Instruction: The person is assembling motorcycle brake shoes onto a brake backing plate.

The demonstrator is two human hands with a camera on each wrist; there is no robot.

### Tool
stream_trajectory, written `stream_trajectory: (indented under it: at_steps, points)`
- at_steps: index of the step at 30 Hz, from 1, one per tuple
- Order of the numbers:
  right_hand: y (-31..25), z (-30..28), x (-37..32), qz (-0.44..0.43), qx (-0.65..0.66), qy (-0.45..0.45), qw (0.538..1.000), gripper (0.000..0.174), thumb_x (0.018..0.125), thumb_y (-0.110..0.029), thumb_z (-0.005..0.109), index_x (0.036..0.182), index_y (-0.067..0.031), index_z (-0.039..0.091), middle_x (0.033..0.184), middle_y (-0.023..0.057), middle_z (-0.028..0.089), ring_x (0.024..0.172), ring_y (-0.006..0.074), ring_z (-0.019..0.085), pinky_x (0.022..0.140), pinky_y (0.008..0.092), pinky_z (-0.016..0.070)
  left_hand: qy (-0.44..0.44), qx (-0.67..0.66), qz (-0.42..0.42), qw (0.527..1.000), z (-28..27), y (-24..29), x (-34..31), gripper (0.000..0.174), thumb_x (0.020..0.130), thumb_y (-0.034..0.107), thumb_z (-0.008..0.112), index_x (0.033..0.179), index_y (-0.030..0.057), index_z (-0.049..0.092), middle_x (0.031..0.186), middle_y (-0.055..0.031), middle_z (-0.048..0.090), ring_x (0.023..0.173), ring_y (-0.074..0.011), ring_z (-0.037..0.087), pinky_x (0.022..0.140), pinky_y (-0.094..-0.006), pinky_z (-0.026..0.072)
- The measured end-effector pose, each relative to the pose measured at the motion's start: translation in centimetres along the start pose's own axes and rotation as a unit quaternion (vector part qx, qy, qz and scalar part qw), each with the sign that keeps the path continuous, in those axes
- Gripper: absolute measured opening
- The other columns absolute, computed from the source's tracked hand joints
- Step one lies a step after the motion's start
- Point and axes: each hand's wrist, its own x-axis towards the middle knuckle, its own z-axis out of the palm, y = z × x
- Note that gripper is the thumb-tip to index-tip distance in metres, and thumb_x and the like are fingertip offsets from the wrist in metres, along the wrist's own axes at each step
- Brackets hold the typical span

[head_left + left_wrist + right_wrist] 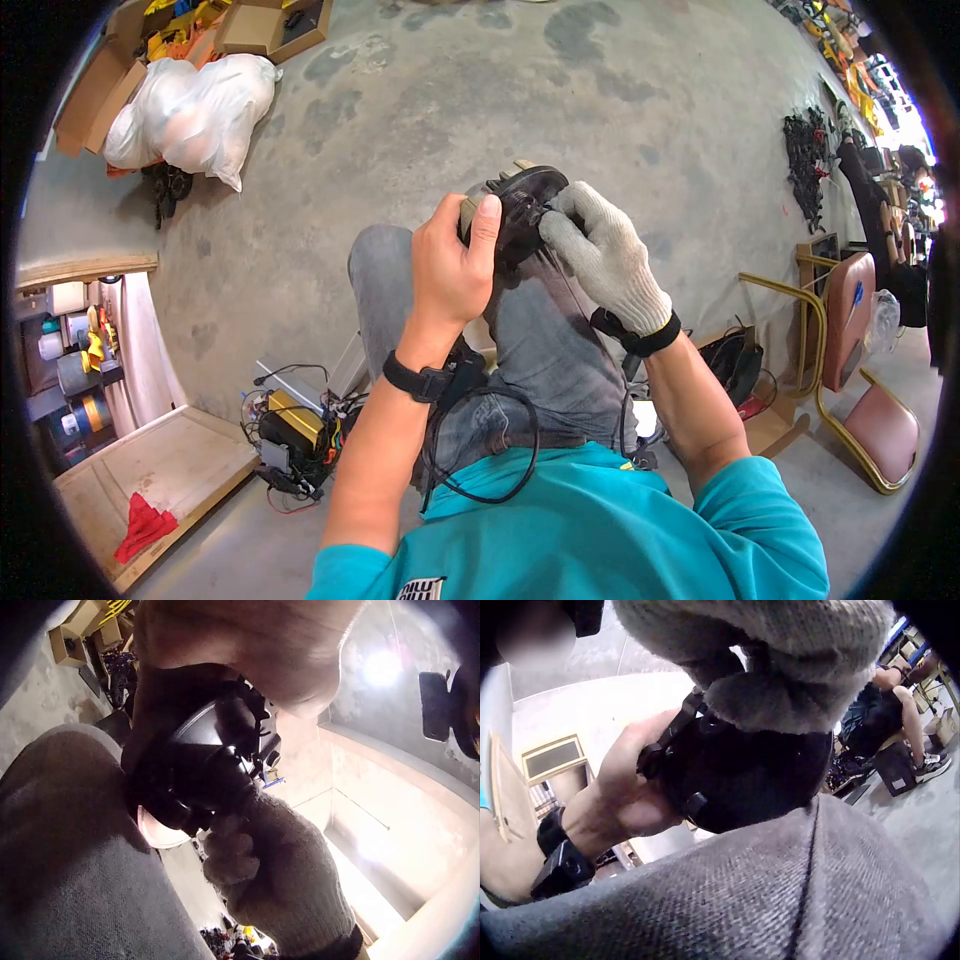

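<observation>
In the head view, a round black plastic part (525,205) with a disc-like rim and ribbed edge is held above the person's thighs. The bare left hand (452,262) grips its left side, thumb lying along the near face; the other fingers are mostly hidden behind it. On the opposite side, the right hand (608,255), in a pale knitted glove, pinches at the edge with thumb and fingers. Seen from the right wrist, the gloved fingertips (776,701) bend down onto the dark part (742,784). What small piece they pinch there I cannot tell.
Grey jeans (540,340) lie right below the part. A black cable loop (480,497) hangs by the waist. Electronics with wires (295,430) sit on the floor at left, a chair (850,320) at right, and a white bag (195,115) at far left.
</observation>
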Motion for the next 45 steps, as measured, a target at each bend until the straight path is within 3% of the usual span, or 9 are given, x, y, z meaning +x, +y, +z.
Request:
stream_trajectory:
  at_steps: [6, 12, 17, 21, 24, 30, 33, 40, 45]
  points:
    - [1.0, 0.5, 0.2, 0.035, 0.056, 0.012, 0.998, 0.019, 0.092, -0.015, 0.067, 0.094, 0.0017, 0.06, 0.077, 0.0164, 0.062, 0.071, 0.0224, 0.061, 0.068, 0.0358, 0.0495, 0.026, 0.052, 0.016, 0.998, 0.9, 0.2, 0.2, 0.042, 0.104, 0.035, 0.059, 0.082, -0.0003, 0.053, 0.061, -0.0114, 0.055, 0.056, -0.022, 0.053, 0.057, -0.0375, 0.0436]
    - [0.2, 0.0, 0.6, -0.017, 0.028, 0.013, 0.999, 0.017, 0.091, -0.014, 0.068, 0.093, 0.0013, 0.061, 0.078, 0.0168, 0.062, 0.07, 0.0235, 0.061, 0.068, 0.0365, 0.0491, 0.044, -0.008, 0.003, 0.999, 1.5, -0.9, 0.1, 0.042, 0.104, 0.035, 0.058, 0.081, 0.0006, 0.052, 0.061, -0.0101, 0.055, 0.056, -0.0201, 0.053, 0.055, -0.0364, 0.0425]
    - [0.4, -0.4, 1.2, -0.07, -0.022, 0.002, 0.997, 0.016, 0.089, -0.013, 0.069, 0.091, 0.0008, 0.062, 0.078, 0.0193, 0.062, 0.071, 0.0339, 0.063, 0.066, 0.0395, 0.0496, 0.044, 0.016, 0.017, 0.999, 1.5, -0.8, 0.3, 0.042, 0.105, 0.034, 0.057, 0.08, 0.0008, 0.051, 0.06, -0.0098, 0.055, 0.055, -0.0187, 0.051, 0.053, -0.0358, 0.0414]
    - [0.1, -0.8, 1.3, -0.088, -0.049, 0.003, 0.995, 0.016, 0.089, -0.014, 0.07, 0.091, 0.0003, 0.063, 0.078, 0.02, 0.063, 0.073, 0.0361, 0.064, 0.067, 0.04, 0.0499, 0.039, 0.007, 0.014, 0.999, 1.4, -0.8, 0.2, 0.043, 0.104, 0.035, 0.057, 0.08, 0.0008, 0.051, 0.06, -0.0098, 0.055, 0.055, -0.0186, 0.052, 0.053, -0.0357, 0.0412]
    - [-0.1, -1.1, 1.4, -0.093, -0.054, 0.002, 0.994, 0.016, 0.089, -0.015, 0.07, 0.091, 0.0003, 0.063, 0.078, 0.0204, 0.062, 0.07, 0.0321, 0.063, 0.067, 0.0392, 0.0501, 0.037, 0.011, 0.005, 0.999, 1.3, -0.2, 0.1, 0.042, 0.104, 0.035, 0.058, 0.08, 0.0008, 0.051, 0.061, -0.0098, 0.056, 0.055, -0.0184, 0.052, 0.053, -0.0356, 0.0413]
    - [-1.6, -3.0, 2.4, 0.114, 0.051, -0.151, 0.981, 0.027, 0.089, -0.024, 0.065, 0.091, 0.0031, 0.066, 0.074, 0.0041, 0.061, 0.07, 0.0127, 0.058, 0.063, 0.0307, 0.0478, 0.038, -0.006, 0.017, 0.999, 1.2, -0.4, 0.0, 0.042, 0.104, 0.035, 0.059, 0.081, 0.0006, 0.053, 0.061, -0.009, 0.055, 0.056, -0.0171, 0.051, 0.054, -0.0352, 0.041]
    - [-1.8, -3.1, 2.7, 0.158, 0.072, -0.155, 0.973, 0.028, 0.089, -0.024, 0.065, 0.091, 0.0034, 0.066, 0.073, 0.0047, 0.061, 0.07, 0.0127, 0.058, 0.064, 0.03, 0.0478, 0.036, -0.003, 0.026, 0.999, 1.1, -0.9, 0.1, 0.041, 0.104, 0.034, 0.059, 0.081, 0.0002, 0.053, 0.061, -0.0087, 0.055, 0.056, -0.0163, 0.049, 0.053, -0.0347, 0.0402]
    - [-1.9, -2.5, 2.1, 0.143, 0.094, -0.119, 0.978, 0.027, 0.089, -0.023, 0.065, 0.091, 0.0042, 0.066, 0.073, 0.0054, 0.062, 0.072, 0.0134, 0.059, 0.066, 0.031, 0.0488, 0.031, -0.009, 0.005, 0.999, 0.9, -0.3, 0.1, 0.041, 0.104, 0.033, 0.058, 0.081, -0.0002, 0.053, 0.06, -0.0085, 0.054, 0.056, -0.0155, 0.046, 0.052, -0.0342, 0.0387]
    - [0.1, -0.5, 1.4, 0.043, 0.061, -0.017, 0.997, 0.026, 0.09, -0.023, 0.065, 0.093, 0.0027, 0.066, 0.078, 0.0097, 0.063, 0.075, 0.0153, 0.06, 0.071, 0.032, 0.0499, 0.029, 0.013, -0.006, 0.999, 0.9, -0.5, 0.2, 0.042, 0.104, 0.034, 0.059, 0.081, -0.0004, 0.053, 0.061, -0.0096, 0.057, 0.056, -0.0165, 0.051, 0.053, -0.0341, 0.041]
